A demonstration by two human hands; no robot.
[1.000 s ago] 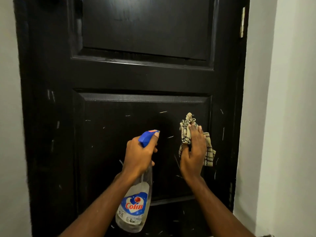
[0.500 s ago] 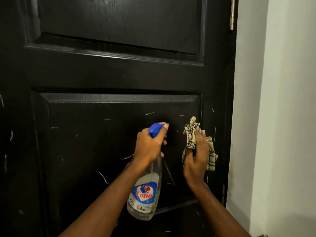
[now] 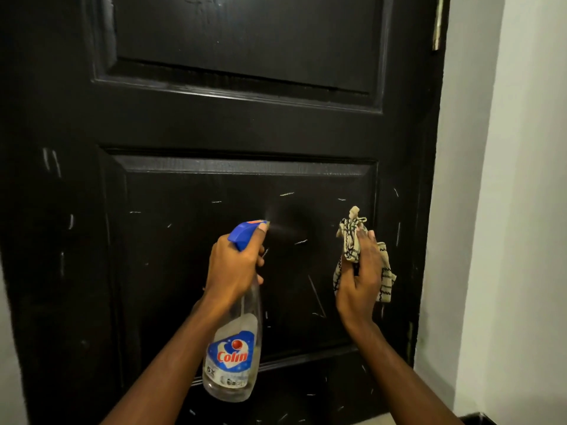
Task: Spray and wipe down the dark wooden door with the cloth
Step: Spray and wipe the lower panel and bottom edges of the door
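Observation:
The dark wooden door [image 3: 190, 265] fills the view, with two raised panels and several pale scratch marks. My left hand [image 3: 234, 266] grips the neck of a clear spray bottle [image 3: 231, 360] with a blue trigger head and a "Colin" label. A faint mist leaves its nozzle toward the lower panel. My right hand [image 3: 359, 280] holds a bunched beige cloth [image 3: 352, 237] with black zigzag stripes against the right side of the lower panel.
A white wall [image 3: 506, 210] runs along the right of the door. A brass hinge [image 3: 437, 24] sits at the door's upper right edge. A strip of pale wall shows at the lower left.
The view has shifted back to the right. A mist now comes from the nozzle. Both hands keep nearly the same places on the lower panel.

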